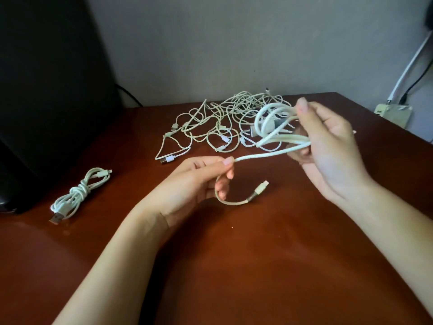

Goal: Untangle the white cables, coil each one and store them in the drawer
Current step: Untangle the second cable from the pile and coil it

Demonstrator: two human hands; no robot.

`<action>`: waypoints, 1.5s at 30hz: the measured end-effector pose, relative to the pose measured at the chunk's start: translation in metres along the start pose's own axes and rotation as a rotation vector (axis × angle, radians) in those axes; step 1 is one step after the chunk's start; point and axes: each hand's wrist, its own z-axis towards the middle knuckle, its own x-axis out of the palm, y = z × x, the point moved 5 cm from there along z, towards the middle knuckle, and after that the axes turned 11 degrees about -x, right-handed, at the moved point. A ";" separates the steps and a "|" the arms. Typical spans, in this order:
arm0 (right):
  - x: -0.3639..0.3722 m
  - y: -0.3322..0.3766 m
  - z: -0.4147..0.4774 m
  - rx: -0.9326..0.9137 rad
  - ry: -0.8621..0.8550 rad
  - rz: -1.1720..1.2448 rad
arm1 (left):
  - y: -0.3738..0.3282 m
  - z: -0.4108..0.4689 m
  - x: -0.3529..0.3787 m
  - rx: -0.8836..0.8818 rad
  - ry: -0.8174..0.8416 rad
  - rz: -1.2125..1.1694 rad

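One cable (269,153) is mid-coil above the table (257,254): the right hand (328,146) grips its loops and the left hand (199,181) pinches the loose tail. Next, the tail likely needs wrapping round the loops. A tied coil (79,193) lies near left, the tangle (218,123) far behind.

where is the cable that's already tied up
In the head view the tied cable lies on the left of the table, next to the black object, left of the left hand.

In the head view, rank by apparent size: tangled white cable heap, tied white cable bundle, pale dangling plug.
1. Tangled white cable heap
2. Tied white cable bundle
3. Pale dangling plug
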 end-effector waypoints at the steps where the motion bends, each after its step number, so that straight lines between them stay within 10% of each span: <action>1: 0.005 -0.001 -0.003 0.035 0.036 0.062 | 0.000 0.001 -0.001 0.002 -0.021 -0.006; 8: 0.032 -0.007 -0.024 0.055 0.468 -0.153 | -0.006 -0.004 -0.008 0.014 -0.175 -0.123; 21: 0.009 -0.017 -0.008 -0.221 0.417 -0.920 | -0.019 -0.012 0.005 0.202 -0.153 0.064; 28: -0.003 -0.023 0.001 -0.036 0.165 -0.641 | -0.007 -0.007 0.024 0.176 0.054 0.198; 45: 0.020 -0.025 -0.015 0.400 0.096 0.294 | -0.006 -0.002 0.007 0.099 -0.076 0.322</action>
